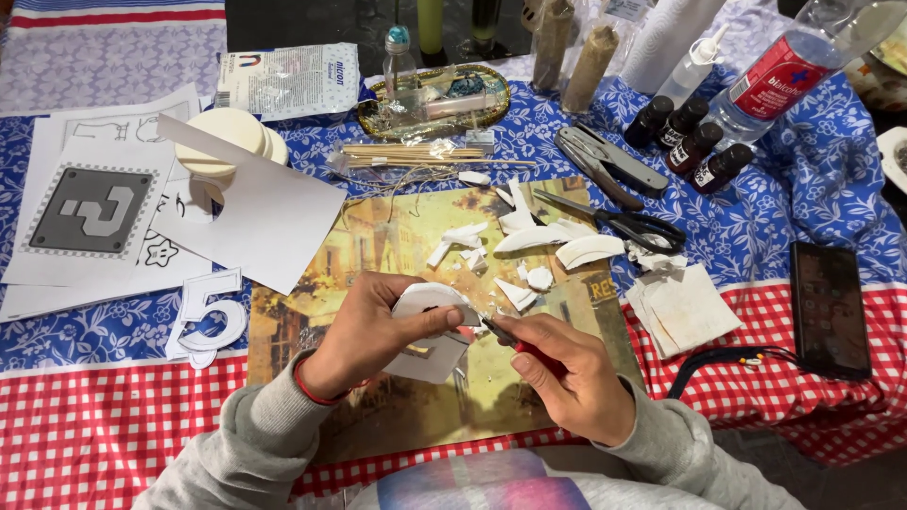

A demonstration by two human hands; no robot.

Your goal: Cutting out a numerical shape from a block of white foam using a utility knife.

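Note:
My left hand [364,335] grips a white foam piece [430,326] with a curved top edge, held just above a picture-printed board [378,236]. My right hand [567,373] holds a small craft knife [501,332] with a red handle, its blade touching the right edge of the foam piece. Several white foam offcuts [529,241] lie scattered on the board beyond my hands. A cut-out white numeral [203,321] lies to the left on the cloth.
Black scissors [628,222], grey pliers [605,161], small dark bottles [690,142], wooden skewers [416,151], a gold tray [435,99], stacked foam discs [227,137], printed paper sheets [94,212], folded tissue [680,307] and a dark phone [829,307] surround the board on the blue-and-red tablecloth.

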